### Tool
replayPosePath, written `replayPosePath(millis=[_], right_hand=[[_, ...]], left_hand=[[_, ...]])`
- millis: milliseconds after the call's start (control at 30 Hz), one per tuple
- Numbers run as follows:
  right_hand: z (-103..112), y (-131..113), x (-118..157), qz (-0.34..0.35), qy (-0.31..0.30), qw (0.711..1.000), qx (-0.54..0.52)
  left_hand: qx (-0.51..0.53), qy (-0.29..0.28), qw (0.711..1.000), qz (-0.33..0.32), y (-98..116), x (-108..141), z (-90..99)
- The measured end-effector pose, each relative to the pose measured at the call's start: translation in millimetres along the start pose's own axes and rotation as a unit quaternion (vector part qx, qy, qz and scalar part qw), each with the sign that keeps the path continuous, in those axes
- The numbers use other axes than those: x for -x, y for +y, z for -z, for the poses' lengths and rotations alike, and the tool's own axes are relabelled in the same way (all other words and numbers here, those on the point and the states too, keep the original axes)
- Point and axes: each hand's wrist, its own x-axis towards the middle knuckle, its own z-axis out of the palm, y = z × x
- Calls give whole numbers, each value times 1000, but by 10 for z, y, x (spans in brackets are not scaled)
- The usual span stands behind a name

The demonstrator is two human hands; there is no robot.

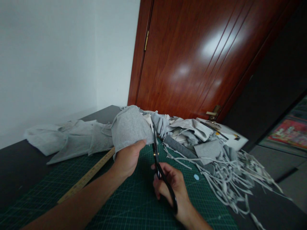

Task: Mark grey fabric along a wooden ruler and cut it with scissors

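Grey soft fabric, a rounded draped piece, is hanging at the centre of the frame, and the left hand is pinching its lower edge, thumb in front. Just to the right, the right hand is closing around the handles of black metal scissors, whose blades are pointing up beside the fabric's right edge; how wide they are parting, I cannot tell. The left thumb is lying near the blades, so one careless stroke could be nicking it; slack fabric could be folding between them. Tangled pale-grey cloth strips are crowding the right side. The green gridded cutting mat is offering open room at lower centre, while a yellowish wooden ruler is bordering it leftward.
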Motion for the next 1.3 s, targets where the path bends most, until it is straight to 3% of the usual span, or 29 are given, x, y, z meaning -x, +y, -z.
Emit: replayPosePath(millis=[233,467,667,900,1300], right_hand=[[18,65,-12,17,-3,1000,-2],[28,42,9,20,-16,1000,-4],[12,77,15,32,-27,999,-19],[32,87,32,47,-34,998,-25],[20,82,37,35,-19,999,-18]], left_hand=[[65,-9,996,-54,184,42,-140],[39,16,999,-29,59,-58,-37],[21,5,1000,10,25,-76,-12],[14,12,1000,1,24,-60,-10],[-1,-25,1000,3,-37,-49,41]])
